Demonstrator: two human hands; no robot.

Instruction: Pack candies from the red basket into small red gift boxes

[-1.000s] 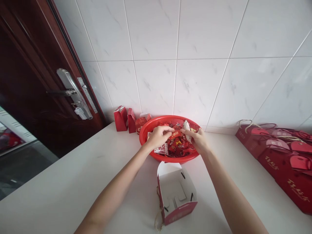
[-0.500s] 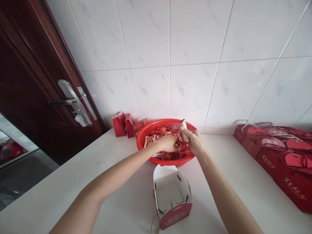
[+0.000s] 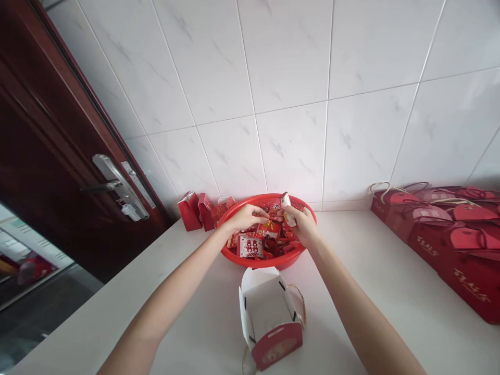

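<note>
A red plastic basket full of red-wrapped sweets stands against the tiled wall. Over its left half is my left hand, fingers reaching right with a gap between thumb and forefinger; nothing shows in them. My right hand, above the basket's right side, grips a small white-and-gold wrapped snack upright between thumb and fingers. Near the basket's front lies a white packet with red double-happiness print. Just in front of the basket is an open gift box, white inside, red outside, with rope handles.
Small red paper boxes stand by the wall left of the basket. Rows of red gift boxes with rope handles line the right side of the white counter. A dark wooden door with keys in its lock is at left.
My left hand has lifted from among the sweets and moved left and up, uncovering the double-happiness packet. My right hand still holds the snack. The view has tilted slightly.
</note>
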